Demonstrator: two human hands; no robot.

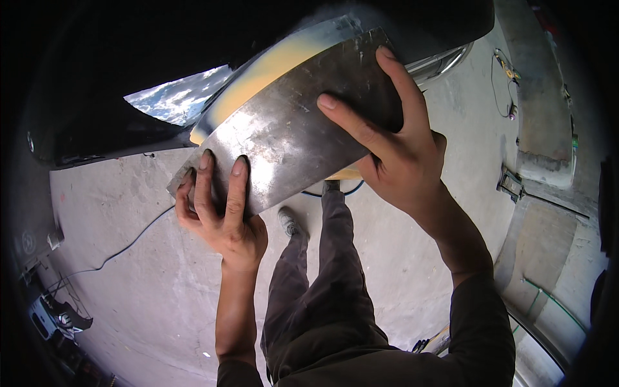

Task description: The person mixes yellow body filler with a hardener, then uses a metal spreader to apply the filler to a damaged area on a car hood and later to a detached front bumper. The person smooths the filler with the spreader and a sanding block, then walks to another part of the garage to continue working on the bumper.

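Left hand (222, 213): fingers curled over the lower edge of a wide metal blade (290, 129).
Right hand (393, 151): fingers spread, pressing the blade's upper part.
Blade: flat against a dark car panel (129, 71).
Progress: yellow filler (264, 74) covers a patch; spreading looks unfinished.
Beyond: concrete floor (161, 284).

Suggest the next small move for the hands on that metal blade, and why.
Probably draw the wide metal spreader blade onward across the yellow filler patch on the dark car body. Left hand and right hand both press the blade flat, and filler shows above its edge.
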